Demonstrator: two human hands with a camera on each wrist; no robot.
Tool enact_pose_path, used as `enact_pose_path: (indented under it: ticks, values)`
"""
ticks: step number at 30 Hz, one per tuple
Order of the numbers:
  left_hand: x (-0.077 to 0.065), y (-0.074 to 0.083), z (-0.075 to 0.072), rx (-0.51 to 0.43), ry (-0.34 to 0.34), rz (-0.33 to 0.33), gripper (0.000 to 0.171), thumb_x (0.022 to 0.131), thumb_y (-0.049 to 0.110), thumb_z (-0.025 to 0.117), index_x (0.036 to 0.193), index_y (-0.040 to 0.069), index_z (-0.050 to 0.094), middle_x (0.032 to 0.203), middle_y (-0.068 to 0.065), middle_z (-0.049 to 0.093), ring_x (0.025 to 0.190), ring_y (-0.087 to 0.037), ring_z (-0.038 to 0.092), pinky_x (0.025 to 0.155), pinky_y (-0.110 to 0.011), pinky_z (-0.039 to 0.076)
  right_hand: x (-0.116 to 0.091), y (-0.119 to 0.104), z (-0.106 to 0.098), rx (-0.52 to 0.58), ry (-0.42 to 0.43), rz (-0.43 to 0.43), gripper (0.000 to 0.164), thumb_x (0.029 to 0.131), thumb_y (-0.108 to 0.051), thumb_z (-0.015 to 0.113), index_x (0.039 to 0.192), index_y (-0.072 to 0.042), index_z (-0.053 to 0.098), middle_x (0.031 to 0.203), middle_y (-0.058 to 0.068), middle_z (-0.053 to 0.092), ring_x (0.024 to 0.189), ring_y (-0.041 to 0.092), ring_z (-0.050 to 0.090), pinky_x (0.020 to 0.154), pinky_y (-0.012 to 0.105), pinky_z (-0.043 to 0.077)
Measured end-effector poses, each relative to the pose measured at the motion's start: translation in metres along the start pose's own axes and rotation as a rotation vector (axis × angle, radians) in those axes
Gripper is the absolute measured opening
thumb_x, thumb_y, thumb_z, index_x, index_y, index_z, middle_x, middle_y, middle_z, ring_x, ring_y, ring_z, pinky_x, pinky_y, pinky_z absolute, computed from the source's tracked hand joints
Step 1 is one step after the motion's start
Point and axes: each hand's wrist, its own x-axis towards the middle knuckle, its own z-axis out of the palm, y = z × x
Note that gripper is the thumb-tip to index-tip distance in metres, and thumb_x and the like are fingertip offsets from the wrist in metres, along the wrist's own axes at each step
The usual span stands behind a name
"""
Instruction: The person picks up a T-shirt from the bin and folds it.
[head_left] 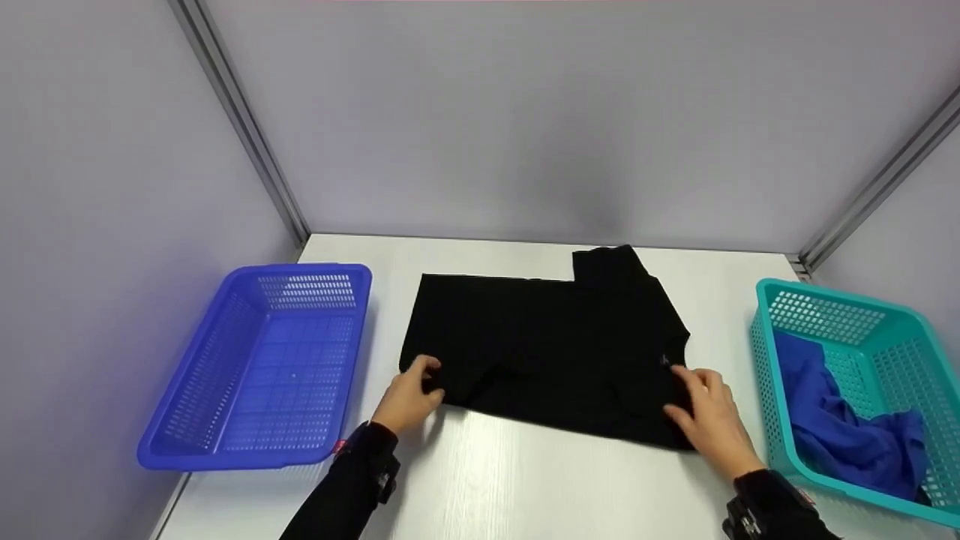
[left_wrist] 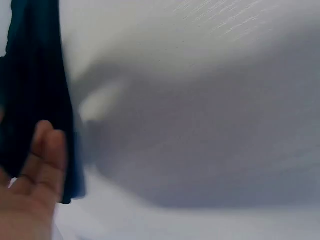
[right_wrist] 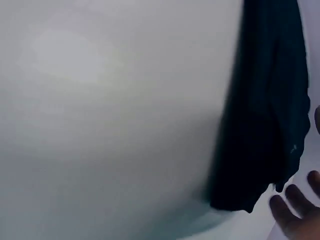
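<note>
A black short-sleeved shirt lies on the white table, folded lengthwise, with one sleeve sticking out at the top right. My left hand is at its lower left corner, thumb and fingers apart over the cloth. In the left wrist view the fingers look loosely extended beside the dark fabric. By the shirt's right edge, near a small light mark, is my right hand, its fingers relaxed and spread. The right wrist view shows those fingertips just off the end of the shirt.
To the left stands a blue plastic basket with perforated sides. A teal basket stands at the right, holding a crumpled blue cloth. Grey partition walls border the table at the back and sides.
</note>
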Motion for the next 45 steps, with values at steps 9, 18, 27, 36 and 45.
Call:
enact_pose_path:
  ticks: [9,18,27,36,45]
  values:
    - [-0.002,0.000,0.000,0.096,0.105,0.066,0.004,0.101,0.003,0.064,0.104,0.004,0.063,0.095,-0.014,0.072,0.081,-0.025,0.067,0.071,-0.044,0.054,-0.014,0.013,0.006,-0.276,-0.032,-0.169,0.052,0.084,-0.002,0.082,0.133,-0.002,0.064,0.127,0.022,0.057,0.111,0.045,0.059,0.086,0.062,0.049]
    - [-0.003,-0.004,-0.001,0.025,0.035,0.099,0.018,0.098,-0.005,0.063,0.114,0.001,0.059,0.104,-0.019,0.070,0.094,-0.033,0.068,0.083,-0.050,0.056,-0.015,0.024,0.010,-0.267,0.209,-0.269,0.024,0.080,0.013,0.078,0.099,-0.001,0.072,0.095,0.014,0.066,0.087,0.036,0.062,0.075,0.050,0.051]
    - [-0.002,0.002,-0.007,0.093,0.082,0.139,0.016,0.093,0.001,0.073,0.108,-0.003,0.074,0.107,-0.017,0.071,0.105,-0.038,0.067,0.094,-0.052,0.054,-0.003,0.004,-0.024,0.070,0.352,0.001,0.013,0.094,0.001,0.072,0.105,-0.005,0.077,0.094,0.011,0.073,0.081,0.002,0.058,0.071,0.010,0.040]
    - [-0.005,0.010,-0.019,-0.012,0.217,0.239,0.013,0.090,0.000,0.070,0.101,0.006,0.070,0.123,-0.019,0.070,0.118,-0.041,0.061,0.105,-0.058,0.044,0.001,-0.027,-0.080,0.396,0.344,0.170,0.024,0.106,-0.014,0.060,0.120,0.002,0.069,0.087,-0.009,0.072,0.080,-0.001,0.067,0.073,0.013,0.054]
    - [-0.007,0.014,-0.032,-0.254,0.235,0.241,0.017,0.089,-0.005,0.071,0.093,0.009,0.062,0.082,-0.002,0.066,0.077,-0.015,0.058,0.071,-0.026,0.048,-0.003,-0.035,-0.105,0.441,0.437,0.174,0.024,0.107,-0.013,0.058,0.119,0.006,0.068,0.086,-0.005,0.070,0.078,0.008,0.062,0.064,0.016,0.050]
